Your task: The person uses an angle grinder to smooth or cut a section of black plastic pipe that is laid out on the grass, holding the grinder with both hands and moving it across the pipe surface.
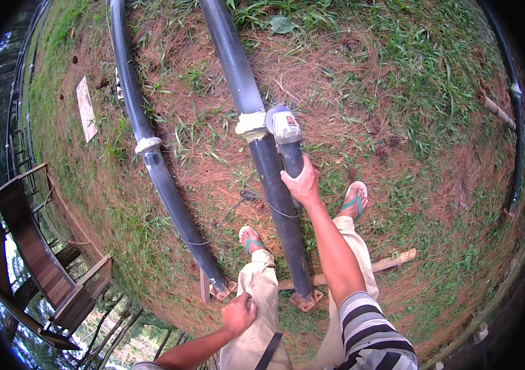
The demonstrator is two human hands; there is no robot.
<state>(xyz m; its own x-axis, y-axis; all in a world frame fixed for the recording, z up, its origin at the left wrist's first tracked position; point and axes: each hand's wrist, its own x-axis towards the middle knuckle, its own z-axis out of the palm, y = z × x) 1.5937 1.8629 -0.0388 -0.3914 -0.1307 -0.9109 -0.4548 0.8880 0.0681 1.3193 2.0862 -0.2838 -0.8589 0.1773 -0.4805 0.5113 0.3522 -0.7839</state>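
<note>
My right hand (301,180) grips the dark body of an angle grinder (286,129), whose disc side rests at a pale, lumpy joint (249,126) on the middle black pipe (275,185). The grinder's cord (244,198) loops across toward the left pipe (164,185), which has a similar white joint (148,145). My left hand (241,314) is low beside my left trouser leg (256,290), its fingers curled; whether they hold anything is hidden. Both pipes end in rusty flanges near a wooden batten (398,262) lying across the ground.
My sandalled feet stand either side of the middle pipe on grass and pine needles (398,154). Another black pipe (517,160) with a short branch runs at far right. A board (86,108) lies at upper left. A wooden structure (34,240) stands at left, with trees beyond.
</note>
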